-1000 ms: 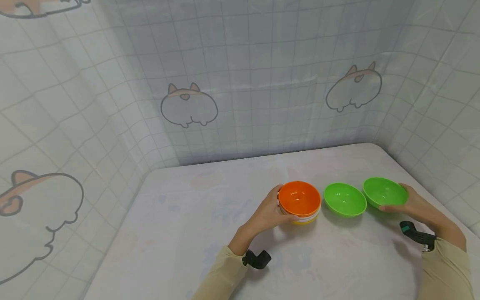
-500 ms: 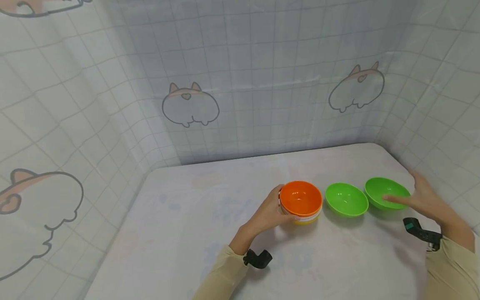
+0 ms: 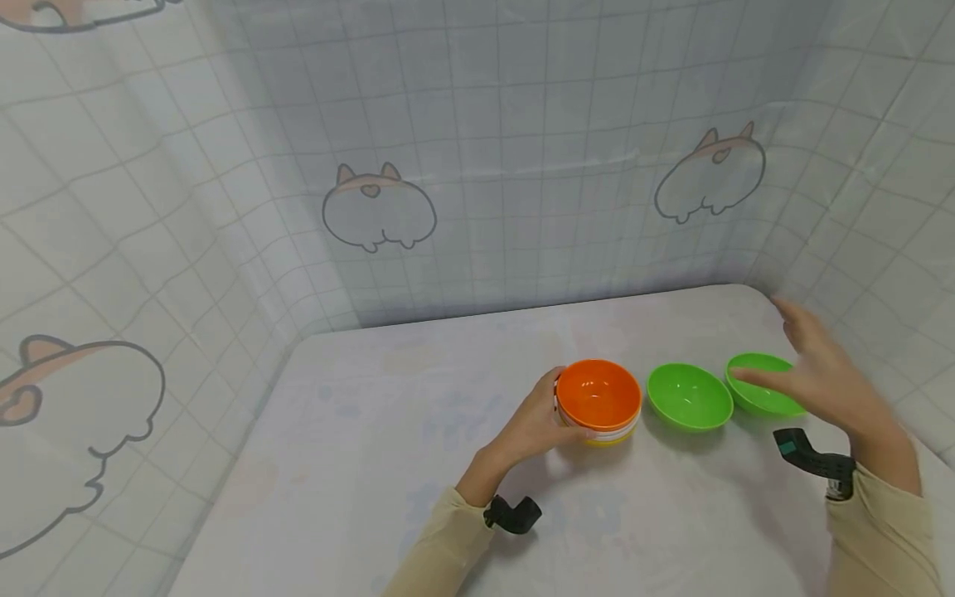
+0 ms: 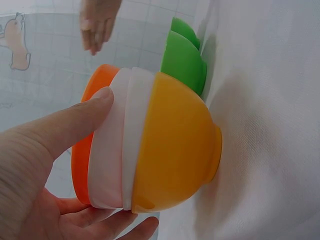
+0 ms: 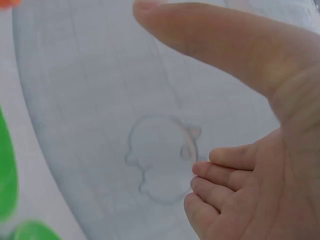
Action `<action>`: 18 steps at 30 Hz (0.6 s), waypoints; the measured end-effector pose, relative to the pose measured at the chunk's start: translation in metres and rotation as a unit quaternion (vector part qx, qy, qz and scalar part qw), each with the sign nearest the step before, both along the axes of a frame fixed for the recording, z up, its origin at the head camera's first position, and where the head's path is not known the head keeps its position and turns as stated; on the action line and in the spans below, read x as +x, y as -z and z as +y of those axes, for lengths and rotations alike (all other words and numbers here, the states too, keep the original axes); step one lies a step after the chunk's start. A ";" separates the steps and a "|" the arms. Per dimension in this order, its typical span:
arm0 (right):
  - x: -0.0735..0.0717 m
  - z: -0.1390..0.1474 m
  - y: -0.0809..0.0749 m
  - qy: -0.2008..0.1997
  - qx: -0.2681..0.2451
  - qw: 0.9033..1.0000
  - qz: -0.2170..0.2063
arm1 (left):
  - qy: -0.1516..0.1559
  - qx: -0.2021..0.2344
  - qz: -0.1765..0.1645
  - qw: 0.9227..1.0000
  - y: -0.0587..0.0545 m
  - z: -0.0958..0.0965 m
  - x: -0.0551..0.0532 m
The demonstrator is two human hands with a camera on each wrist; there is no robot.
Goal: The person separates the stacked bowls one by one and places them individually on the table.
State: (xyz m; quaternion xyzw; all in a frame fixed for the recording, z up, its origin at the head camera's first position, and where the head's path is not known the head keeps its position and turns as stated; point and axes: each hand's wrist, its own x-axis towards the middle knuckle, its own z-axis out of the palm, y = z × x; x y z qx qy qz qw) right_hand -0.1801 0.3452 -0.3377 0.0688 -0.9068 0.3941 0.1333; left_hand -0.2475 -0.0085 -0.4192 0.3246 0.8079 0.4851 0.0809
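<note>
My left hand [image 3: 531,427] holds a stack of nested bowls by its side, thumb near me and fingers round the far side. An orange bowl [image 3: 599,394] sits on top, white bowls [image 4: 111,150] lie under it, and a yellow bowl [image 4: 172,145] is lowest, its foot at the tabletop. Right of the stack stands a green bowl [image 3: 690,398], and a second green bowl [image 3: 767,402] stands beside it. Above that second bowl hovers my right hand [image 3: 828,383], thumb and fingers spread apart, with nothing in it. It partly hides the bowl.
A white cloth with faint prints covers the table [image 3: 388,464]. Grid-patterned curtains [image 3: 492,166] with dog drawings stand along its back, left and right sides. Each wrist carries a black camera mount [image 3: 513,514].
My right hand has let go of the right green bowl, spread its fingers and risen above it, first rightward, then back and leftward. My left hand stays on the stack.
</note>
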 end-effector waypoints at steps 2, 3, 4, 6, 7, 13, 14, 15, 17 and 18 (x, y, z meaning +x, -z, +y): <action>0.000 -0.009 -0.005 -0.009 -0.001 1.000 0.018 | -0.002 -0.001 -0.002 1.000 0.000 0.000 0.000; 0.000 -0.014 -0.006 -0.014 -0.002 1.000 0.027 | -0.003 -0.001 -0.004 1.000 -0.001 0.000 0.001; -0.001 -0.018 -0.008 -0.019 -0.006 0.999 0.036 | -0.004 -0.002 -0.004 1.000 -0.001 0.000 0.001; -0.001 -0.025 -0.010 -0.028 -0.010 0.998 0.047 | -0.006 -0.006 -0.002 1.000 -0.001 0.000 0.001; -0.002 -0.028 -0.010 -0.033 -0.013 0.998 0.050 | -0.007 -0.007 -0.001 1.000 -0.001 0.000 0.001; -0.006 -0.044 -0.012 -0.063 -0.018 0.996 0.058 | -0.010 -0.014 -0.010 1.000 -0.004 0.000 0.003; -0.006 -0.046 -0.012 -0.068 -0.018 0.996 0.059 | -0.010 -0.015 -0.010 1.000 -0.004 0.000 0.004; -0.007 -0.048 -0.013 -0.070 -0.017 0.996 0.057 | -0.009 -0.015 -0.010 1.000 -0.004 0.000 0.004; -0.006 -0.051 -0.014 -0.077 -0.015 0.995 0.055 | -0.007 -0.014 -0.010 1.000 -0.004 0.001 0.003; -0.007 -0.053 -0.014 -0.080 -0.014 0.995 0.053 | -0.007 -0.014 -0.010 1.000 -0.004 0.001 0.003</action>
